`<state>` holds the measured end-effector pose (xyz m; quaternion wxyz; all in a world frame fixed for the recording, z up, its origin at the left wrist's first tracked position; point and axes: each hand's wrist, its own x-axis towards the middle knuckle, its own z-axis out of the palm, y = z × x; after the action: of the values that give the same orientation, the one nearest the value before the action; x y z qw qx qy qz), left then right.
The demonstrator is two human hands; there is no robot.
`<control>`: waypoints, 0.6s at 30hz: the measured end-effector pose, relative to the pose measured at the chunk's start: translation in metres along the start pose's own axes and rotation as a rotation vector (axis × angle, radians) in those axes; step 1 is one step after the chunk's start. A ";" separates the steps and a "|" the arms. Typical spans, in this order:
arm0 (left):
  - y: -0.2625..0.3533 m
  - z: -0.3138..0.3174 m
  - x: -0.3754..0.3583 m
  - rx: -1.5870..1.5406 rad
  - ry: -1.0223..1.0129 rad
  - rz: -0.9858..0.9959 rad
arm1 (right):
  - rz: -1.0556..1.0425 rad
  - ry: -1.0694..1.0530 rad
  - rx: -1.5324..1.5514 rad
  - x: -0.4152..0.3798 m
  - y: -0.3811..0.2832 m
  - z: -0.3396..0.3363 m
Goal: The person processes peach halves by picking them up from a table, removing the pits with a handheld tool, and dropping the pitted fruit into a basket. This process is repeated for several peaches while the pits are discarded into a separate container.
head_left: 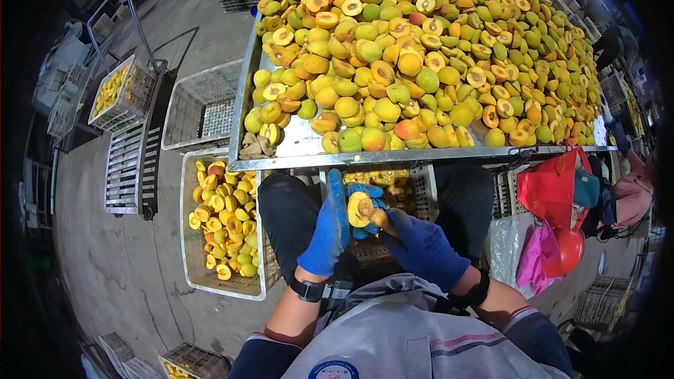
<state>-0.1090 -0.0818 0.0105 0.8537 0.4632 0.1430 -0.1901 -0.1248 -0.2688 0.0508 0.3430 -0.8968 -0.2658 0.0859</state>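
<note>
My left hand (330, 228), in a blue glove, holds a halved peach (357, 210) with its cut yellow face and brown pit turned up. My right hand (428, 245), gloved too, grips a short tan pitting tool (383, 222); its tip is at the pit, and its shape is partly hidden by the fingers. Both hands are together above a crate (423, 193) between my knees, which holds yellow-brown pieces. Just beyond them is the metal table (302, 142), heaped with halved peaches (421, 63).
A crate of peach halves (256, 277) stands at my left, with another crate (175, 116) behind it. Farther left is a cart (121, 175) carrying a filled crate (105, 116). Red bags (547, 186) and pink plastic (537, 260) are at right, near another person (630, 196).
</note>
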 end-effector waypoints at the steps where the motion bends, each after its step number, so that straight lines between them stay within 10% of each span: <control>1: 0.000 0.000 0.000 0.013 0.005 -0.004 | 0.001 0.000 0.001 0.000 0.000 0.002; 18: -0.044 -0.009 0.021 0.136 0.292 0.411 | -0.111 -0.065 -0.284 -0.005 0.009 0.022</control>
<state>-0.1110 -0.0998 -0.0358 0.8117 0.5614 0.1544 0.0467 -0.1323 -0.2647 0.0284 0.2082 -0.9169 -0.3355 0.0574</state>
